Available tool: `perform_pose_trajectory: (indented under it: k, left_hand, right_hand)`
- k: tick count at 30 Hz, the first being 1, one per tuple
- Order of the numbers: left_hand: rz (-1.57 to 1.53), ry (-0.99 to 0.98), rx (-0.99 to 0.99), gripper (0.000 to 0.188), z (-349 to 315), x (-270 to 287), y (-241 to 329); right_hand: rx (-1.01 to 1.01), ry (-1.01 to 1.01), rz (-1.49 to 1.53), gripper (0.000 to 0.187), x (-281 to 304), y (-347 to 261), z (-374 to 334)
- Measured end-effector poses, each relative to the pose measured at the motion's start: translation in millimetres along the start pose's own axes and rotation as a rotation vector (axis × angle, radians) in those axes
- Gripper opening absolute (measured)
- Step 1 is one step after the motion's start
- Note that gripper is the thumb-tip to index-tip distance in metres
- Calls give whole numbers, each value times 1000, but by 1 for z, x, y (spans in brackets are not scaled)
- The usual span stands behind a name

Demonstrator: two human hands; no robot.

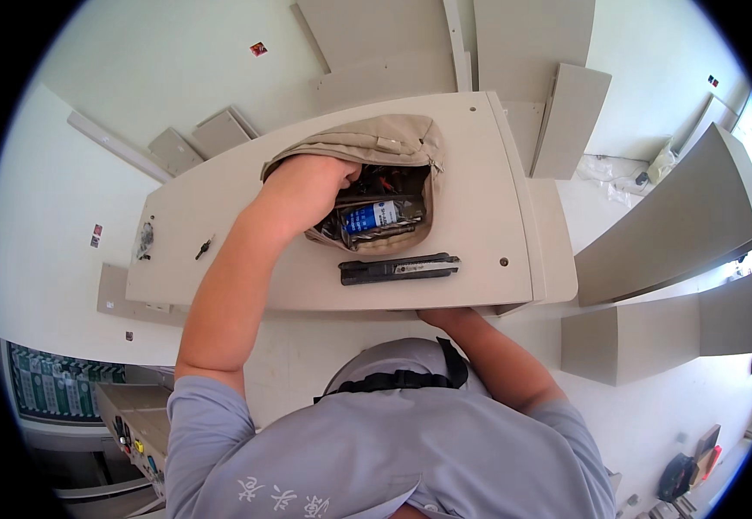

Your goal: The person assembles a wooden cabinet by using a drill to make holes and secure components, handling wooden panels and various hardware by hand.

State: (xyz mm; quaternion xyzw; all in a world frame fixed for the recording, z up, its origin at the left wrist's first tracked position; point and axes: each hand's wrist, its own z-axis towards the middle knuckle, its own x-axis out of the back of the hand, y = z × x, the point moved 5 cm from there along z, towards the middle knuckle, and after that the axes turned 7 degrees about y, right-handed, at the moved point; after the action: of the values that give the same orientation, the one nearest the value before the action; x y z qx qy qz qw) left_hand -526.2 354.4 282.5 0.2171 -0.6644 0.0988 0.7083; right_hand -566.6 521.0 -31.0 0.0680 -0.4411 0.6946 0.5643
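Observation:
My left hand [324,180] reaches into an open beige tool bag [411,134] on the cabinet panel. The fingers that show are curled inside the bag's mouth; what they hold, if anything, is hidden. A blue and white labelled package [371,216] lies in the bag near dark tools and red-tipped bits. In front of the bag rests a long black tool [400,268], like a folded utility knife or its case. My right hand [442,315] is at the near edge of the beige cabinet [307,290], its fingers hidden beneath that edge.
A small dark driver bit [205,248] and a clear bag of hardware [145,240] lie on the cabinet's left part. Beige panels [536,43] lean at the back. Curved cabinet parts [679,221] stand at right, and a box of tools [138,432] sits lower left.

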Motion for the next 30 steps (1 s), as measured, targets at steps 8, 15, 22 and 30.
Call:
perform_pose_trajectory:
  k: [8, 15, 22, 30]
  left_hand:
    - [89, 394, -328, 24, -65, 20, 1]
    - [302, 225, -35, 51, -88, -5, 2]
    - [279, 92, -48, 54, -65, -7, -5]
    - [153, 361, -65, 20, -48, -1, -19]
  right_hand:
    - [-13, 86, 100, 27, 15, -4, 7]
    - [-2, 39, 202, 31, 23, -14, 11]
    - [-19, -3, 218, 29, 30, -18, 18]
    - [59, 85, 121, 20, 24, -16, 18]
